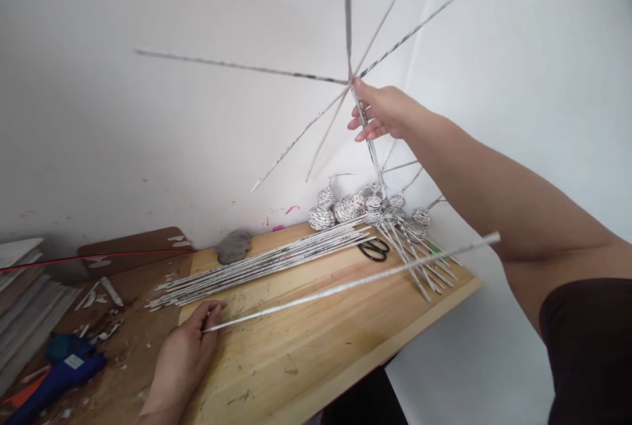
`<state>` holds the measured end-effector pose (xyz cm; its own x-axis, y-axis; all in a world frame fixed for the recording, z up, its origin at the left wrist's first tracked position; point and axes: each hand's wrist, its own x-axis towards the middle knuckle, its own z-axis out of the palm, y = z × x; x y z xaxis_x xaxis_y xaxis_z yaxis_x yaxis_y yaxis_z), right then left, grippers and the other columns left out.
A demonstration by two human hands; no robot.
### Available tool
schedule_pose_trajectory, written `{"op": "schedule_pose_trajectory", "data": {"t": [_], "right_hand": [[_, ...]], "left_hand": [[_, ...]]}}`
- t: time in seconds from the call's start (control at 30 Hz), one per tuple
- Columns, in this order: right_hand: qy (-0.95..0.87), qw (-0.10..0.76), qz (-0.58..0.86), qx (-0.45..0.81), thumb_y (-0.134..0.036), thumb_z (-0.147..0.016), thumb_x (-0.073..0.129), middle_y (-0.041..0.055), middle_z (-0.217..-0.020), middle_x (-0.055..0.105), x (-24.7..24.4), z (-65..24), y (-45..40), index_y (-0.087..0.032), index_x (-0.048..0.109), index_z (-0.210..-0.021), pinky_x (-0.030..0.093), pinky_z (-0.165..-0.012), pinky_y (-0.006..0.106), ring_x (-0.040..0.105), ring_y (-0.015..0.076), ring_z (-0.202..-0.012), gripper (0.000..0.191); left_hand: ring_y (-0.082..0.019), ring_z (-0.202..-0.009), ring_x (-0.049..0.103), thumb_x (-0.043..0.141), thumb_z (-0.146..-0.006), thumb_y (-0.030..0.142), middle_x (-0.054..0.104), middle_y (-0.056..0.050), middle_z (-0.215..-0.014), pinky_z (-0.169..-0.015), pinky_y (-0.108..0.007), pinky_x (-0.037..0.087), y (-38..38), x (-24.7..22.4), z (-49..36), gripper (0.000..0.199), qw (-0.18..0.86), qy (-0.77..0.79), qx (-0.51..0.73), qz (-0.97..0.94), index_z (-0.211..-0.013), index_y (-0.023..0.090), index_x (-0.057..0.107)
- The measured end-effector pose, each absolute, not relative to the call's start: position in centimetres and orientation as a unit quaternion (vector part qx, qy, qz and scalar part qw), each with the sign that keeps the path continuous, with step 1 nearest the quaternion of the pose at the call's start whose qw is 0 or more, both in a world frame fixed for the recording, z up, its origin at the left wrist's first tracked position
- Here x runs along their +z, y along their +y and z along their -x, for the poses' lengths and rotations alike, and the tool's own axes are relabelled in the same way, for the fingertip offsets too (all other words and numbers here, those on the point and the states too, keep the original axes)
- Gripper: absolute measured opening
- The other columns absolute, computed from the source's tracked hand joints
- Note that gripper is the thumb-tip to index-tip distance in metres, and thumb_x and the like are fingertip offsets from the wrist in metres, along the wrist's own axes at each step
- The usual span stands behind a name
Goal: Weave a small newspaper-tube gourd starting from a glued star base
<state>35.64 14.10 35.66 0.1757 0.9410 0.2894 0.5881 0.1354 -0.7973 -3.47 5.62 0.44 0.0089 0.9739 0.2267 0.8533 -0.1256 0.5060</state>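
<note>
My right hand (382, 112) is raised against the white wall, pinching a star of crossed rolled-paper sticks (320, 78) near its centre. The star's arms fan out in several directions, and one runs down past my fingers. Low on the left, my left hand (190, 343) grips the near end of a single white rolled-paper stick (316, 293). That stick slants up to the right above the wooden board, its far end near my right forearm. Behind it lies a bundle of rolled-paper sticks (276, 260). Black-handled scissors (374, 250) rest partly under the sticks.
Several woven paper gourds (322, 216) stand along the wall. Shorter sticks (424, 267) lie crossed at the right of the wooden board (296, 359). A grey lump (233, 247) sits at the back edge. On the left are a blue glue gun (69, 372) and stacked paper (29, 320).
</note>
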Motion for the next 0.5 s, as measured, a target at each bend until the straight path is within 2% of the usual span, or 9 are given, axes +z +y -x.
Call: {"op": "schedule_pose_trajectory", "data": {"t": [0.17,0.33,0.5], "right_hand": [[-0.592,0.452,0.622,0.241,-0.073,-0.092,0.031,0.0138,-0.092,0.069,37.0,-35.9,16.1,-0.015,0.056,-0.092,0.056,-0.061,0.026,0.072,0.0234,-0.082,0.063],[-0.586,0.467,0.616,0.242,-0.072,-0.095,0.028,0.0139,-0.095,0.069,38.8,-35.7,16.6,-0.012,0.056,-0.097,0.054,-0.059,0.019,0.072,0.0223,-0.088,0.066],[-0.562,0.526,0.624,0.135,-0.061,-0.098,-0.004,0.0149,-0.096,0.069,42.6,-37.4,15.6,-0.005,0.058,-0.104,0.052,-0.062,0.021,0.072,0.0227,-0.089,0.084]], "left_hand": [[-0.019,-0.081,0.073,0.040,-0.094,0.044,0.077,-0.001,-0.092,-0.063,-0.021,0.049,5.7,0.6,3.5,0.030,0.122,0.654,0.259,-0.700,-0.100,0.026,0.064],[-0.019,-0.081,0.073,0.041,-0.093,0.044,0.077,0.000,-0.093,-0.063,-0.020,0.049,5.7,0.6,3.4,0.030,0.129,0.657,0.262,-0.695,-0.100,0.027,0.064],[-0.020,-0.083,0.073,0.042,-0.092,0.048,0.077,-0.001,-0.096,-0.064,-0.021,0.050,5.8,0.4,3.7,0.032,0.137,0.664,0.250,-0.692,-0.102,0.028,0.065]]}}
